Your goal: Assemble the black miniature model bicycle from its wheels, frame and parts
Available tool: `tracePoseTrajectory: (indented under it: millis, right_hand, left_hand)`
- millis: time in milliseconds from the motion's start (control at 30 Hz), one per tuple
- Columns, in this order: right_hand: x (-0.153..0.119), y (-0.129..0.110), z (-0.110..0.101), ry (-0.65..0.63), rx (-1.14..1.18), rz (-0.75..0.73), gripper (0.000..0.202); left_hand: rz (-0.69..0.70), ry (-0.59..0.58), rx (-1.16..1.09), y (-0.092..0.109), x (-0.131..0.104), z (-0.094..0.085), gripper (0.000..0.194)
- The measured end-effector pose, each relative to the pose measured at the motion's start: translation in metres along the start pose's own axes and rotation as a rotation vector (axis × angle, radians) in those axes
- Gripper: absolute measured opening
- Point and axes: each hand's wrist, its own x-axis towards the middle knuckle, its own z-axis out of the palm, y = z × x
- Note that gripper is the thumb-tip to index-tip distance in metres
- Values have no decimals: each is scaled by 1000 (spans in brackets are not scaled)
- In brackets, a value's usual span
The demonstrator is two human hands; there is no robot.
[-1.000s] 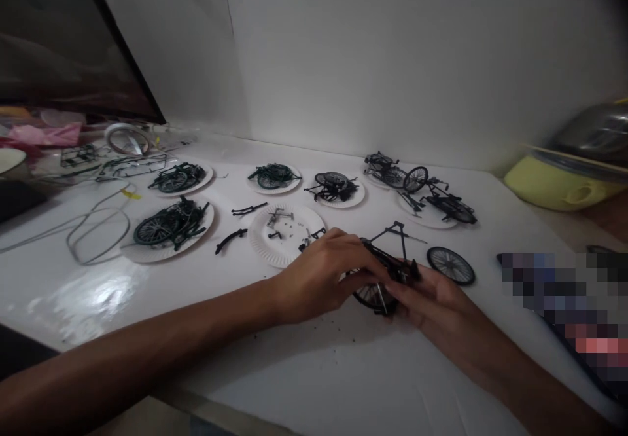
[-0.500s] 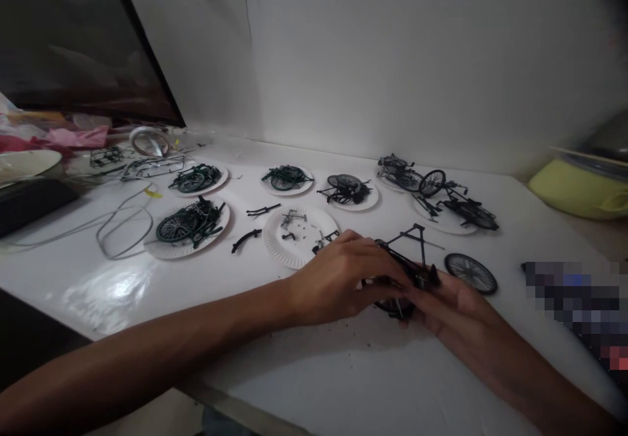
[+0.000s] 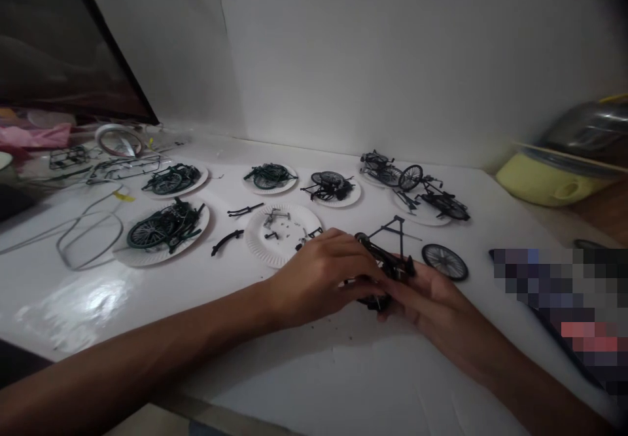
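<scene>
A small black bicycle frame (image 3: pixel 401 243) is held between my two hands above the white table. My left hand (image 3: pixel 326 275) has its fingers closed on the frame's left part, near a wheel. From the right, my right hand (image 3: pixel 432 295) holds the same frame, its fingers partly hidden behind the dark parts. A loose black wheel (image 3: pixel 445 262) lies on the table just right of my right hand. Behind my left hand, a white paper plate (image 3: pixel 255 236) bears small metal parts. Where the fingers meet the frame, details are too dark to make out.
Several paper plates with miniature bicycles and parts, including a green one (image 3: pixel 164 226), stand farther back. Black curved pieces (image 3: pixel 227 241) lie left of centre. A looped cable (image 3: pixel 63 253) is at left, a yellow-green pot (image 3: pixel 540 177) at right.
The view has turned slightly right, so the table's contents appear farther left. Both hands keep their hold on the bicycle frame, with little visible change in grip.
</scene>
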Motion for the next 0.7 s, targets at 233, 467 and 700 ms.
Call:
tracePoseTrajectory:
  millis: [233,467,700]
  right_hand:
    - [-2,4,1,-14,0,-39,21]
    - [-5,-2,2,32,30,-8,19]
    - [-7,-8,11,46,-50,-22,25]
  left_hand:
    - [-99,74,-30,1,-1,5,8]
    - [-134,-29,-52,7,2,-6,9]
    - [-126,16,-31,11,0,-1,14]
